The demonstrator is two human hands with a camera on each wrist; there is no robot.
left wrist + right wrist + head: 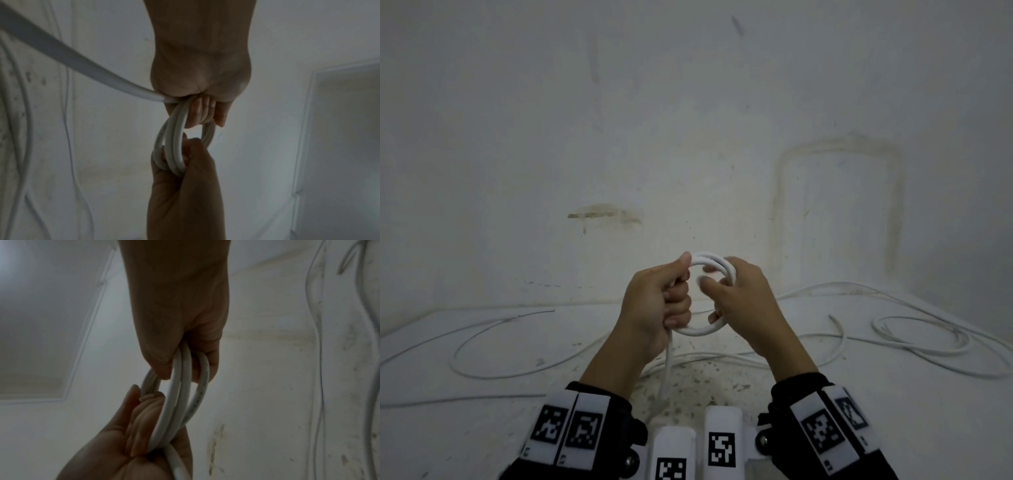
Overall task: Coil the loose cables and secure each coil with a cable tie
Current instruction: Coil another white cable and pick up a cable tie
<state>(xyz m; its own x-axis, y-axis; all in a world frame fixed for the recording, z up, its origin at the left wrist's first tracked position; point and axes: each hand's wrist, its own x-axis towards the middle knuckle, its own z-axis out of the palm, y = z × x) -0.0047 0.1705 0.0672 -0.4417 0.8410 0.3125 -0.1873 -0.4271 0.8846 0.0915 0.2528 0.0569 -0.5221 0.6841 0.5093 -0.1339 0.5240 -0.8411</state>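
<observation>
We hold the white cable coil raised above the surface, left hand fingers clamped on its left side, right hand fingers curled round its right side.

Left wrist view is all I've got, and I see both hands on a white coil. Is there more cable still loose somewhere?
Observer: Yes. The head view shows loose cable in loops over the floor on both sides of the hands.
Operator: Where does the tail from the left hand go?
Observer: It hangs from the left hand down toward the person's lap, along the tail.
Operator: How many turns are in the coil?
Observer: The right wrist view shows about three strands of the coil side by side under the right hand.
Operator: Any cable tie in sight?
Observer: None shows in any view.
</observation>
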